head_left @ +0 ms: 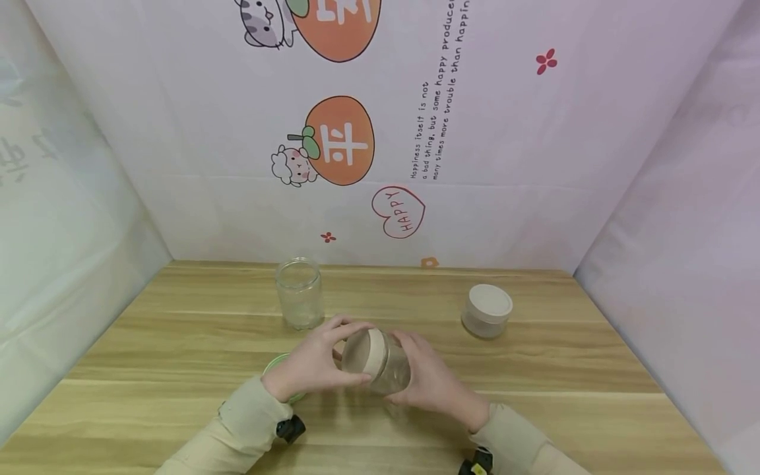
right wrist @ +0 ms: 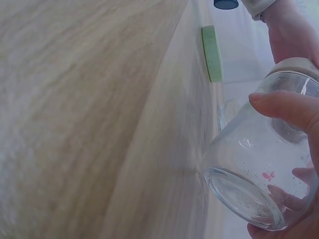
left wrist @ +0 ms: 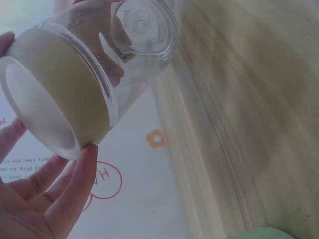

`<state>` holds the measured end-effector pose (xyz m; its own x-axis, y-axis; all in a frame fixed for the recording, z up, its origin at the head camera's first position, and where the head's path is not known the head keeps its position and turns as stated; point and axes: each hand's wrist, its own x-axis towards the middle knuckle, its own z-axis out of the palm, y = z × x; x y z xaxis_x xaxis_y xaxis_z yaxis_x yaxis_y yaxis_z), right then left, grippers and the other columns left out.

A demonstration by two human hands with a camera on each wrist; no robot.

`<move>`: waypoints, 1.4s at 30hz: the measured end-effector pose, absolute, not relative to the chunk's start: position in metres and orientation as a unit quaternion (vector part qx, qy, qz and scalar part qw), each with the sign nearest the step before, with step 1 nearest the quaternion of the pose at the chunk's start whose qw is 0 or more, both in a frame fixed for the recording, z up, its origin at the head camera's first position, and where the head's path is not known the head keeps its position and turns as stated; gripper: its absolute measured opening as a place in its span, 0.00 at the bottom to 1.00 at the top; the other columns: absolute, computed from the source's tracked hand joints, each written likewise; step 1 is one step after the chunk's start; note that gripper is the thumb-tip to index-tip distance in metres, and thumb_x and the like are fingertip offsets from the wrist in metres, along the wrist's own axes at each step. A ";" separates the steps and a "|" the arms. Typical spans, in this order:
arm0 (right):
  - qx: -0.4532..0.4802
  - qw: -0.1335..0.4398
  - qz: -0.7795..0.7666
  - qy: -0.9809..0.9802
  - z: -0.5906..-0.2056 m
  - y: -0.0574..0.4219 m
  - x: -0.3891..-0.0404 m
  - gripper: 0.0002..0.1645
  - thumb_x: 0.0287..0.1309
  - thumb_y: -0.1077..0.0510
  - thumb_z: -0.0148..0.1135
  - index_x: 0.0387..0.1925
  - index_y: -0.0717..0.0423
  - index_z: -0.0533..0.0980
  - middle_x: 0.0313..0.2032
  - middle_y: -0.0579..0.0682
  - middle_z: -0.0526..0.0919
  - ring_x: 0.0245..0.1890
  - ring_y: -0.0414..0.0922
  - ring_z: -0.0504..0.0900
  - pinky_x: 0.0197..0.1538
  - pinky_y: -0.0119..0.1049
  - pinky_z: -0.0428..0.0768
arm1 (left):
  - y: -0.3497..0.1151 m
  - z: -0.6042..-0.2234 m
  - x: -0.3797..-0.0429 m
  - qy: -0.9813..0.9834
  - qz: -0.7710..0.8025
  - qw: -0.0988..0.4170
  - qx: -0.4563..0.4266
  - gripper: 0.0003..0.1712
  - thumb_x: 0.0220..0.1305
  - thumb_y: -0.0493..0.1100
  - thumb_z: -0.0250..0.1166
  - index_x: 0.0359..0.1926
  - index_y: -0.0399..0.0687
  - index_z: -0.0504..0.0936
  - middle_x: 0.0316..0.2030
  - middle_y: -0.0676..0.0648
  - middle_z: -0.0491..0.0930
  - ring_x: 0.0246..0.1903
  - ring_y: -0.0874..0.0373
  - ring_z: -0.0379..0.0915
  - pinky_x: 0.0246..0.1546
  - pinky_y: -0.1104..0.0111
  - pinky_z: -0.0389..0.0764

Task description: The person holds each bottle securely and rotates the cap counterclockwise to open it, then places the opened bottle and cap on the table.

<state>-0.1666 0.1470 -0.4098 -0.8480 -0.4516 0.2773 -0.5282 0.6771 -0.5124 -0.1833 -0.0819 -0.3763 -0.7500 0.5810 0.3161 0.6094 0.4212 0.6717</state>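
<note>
A clear glass jar (head_left: 399, 371) is held tilted above the wooden table, its base toward the right and its white lid (head_left: 375, 353) toward the left. My left hand (head_left: 317, 361) grips the lid by its rim, thumb on the near side and fingers round the far side. Around the glass body curls my right hand (head_left: 432, 377), fingers and thumb on opposite sides. In the left wrist view the lid (left wrist: 75, 84) sits over the jar's mouth. The right wrist view shows the jar's round base (right wrist: 244, 199) close over the table.
A green lid (head_left: 276, 362) lies on the table, partly hidden by my left wrist. Behind it stands a lidless glass jar (head_left: 299, 298). A low jar with a white lid (head_left: 488, 310) stands at the back right. Printed white cloth (head_left: 487, 198) walls the table's back and sides.
</note>
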 end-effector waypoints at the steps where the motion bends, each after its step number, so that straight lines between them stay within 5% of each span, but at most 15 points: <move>1: 0.266 0.063 0.302 -0.913 -0.410 0.147 -0.167 0.59 0.25 0.56 0.83 0.62 0.65 0.61 0.55 0.61 0.72 0.55 0.56 0.72 0.56 0.55 0.75 | -0.082 -0.376 -0.183 -0.843 -0.410 0.017 -0.347 0.40 0.45 0.52 0.76 0.61 0.57 0.73 0.55 0.50 0.70 0.50 0.55 0.70 0.33 0.74 0.81; 9: 0.253 0.063 0.320 -0.911 -0.410 0.147 -0.166 0.60 0.24 0.57 0.83 0.63 0.64 0.61 0.54 0.61 0.72 0.54 0.56 0.72 0.54 0.54 0.75 | -0.084 -0.378 -0.184 -0.835 -0.447 -0.005 -0.320 0.39 0.47 0.53 0.75 0.62 0.61 0.71 0.54 0.52 0.71 0.46 0.56 0.69 0.35 0.73 0.81; 31: 0.256 0.037 0.408 -0.876 -0.413 0.157 -0.170 0.58 0.26 0.57 0.82 0.64 0.58 0.63 0.57 0.53 0.74 0.57 0.52 0.73 0.59 0.55 0.71 | -0.085 -0.391 -0.180 -0.793 -0.502 -0.060 -0.340 0.47 0.43 0.35 0.75 0.65 0.48 0.63 0.56 0.47 0.61 0.55 0.52 0.63 0.50 0.65 0.79; 42: 0.203 0.064 0.410 -0.887 -0.416 0.186 -0.166 0.60 0.21 0.55 0.84 0.62 0.60 0.65 0.55 0.53 0.77 0.54 0.52 0.75 0.57 0.53 0.74 | -0.079 -0.401 -0.175 -0.815 -0.468 -0.052 -0.338 0.46 0.43 0.41 0.77 0.62 0.47 0.62 0.56 0.45 0.66 0.56 0.51 0.66 0.54 0.62 0.77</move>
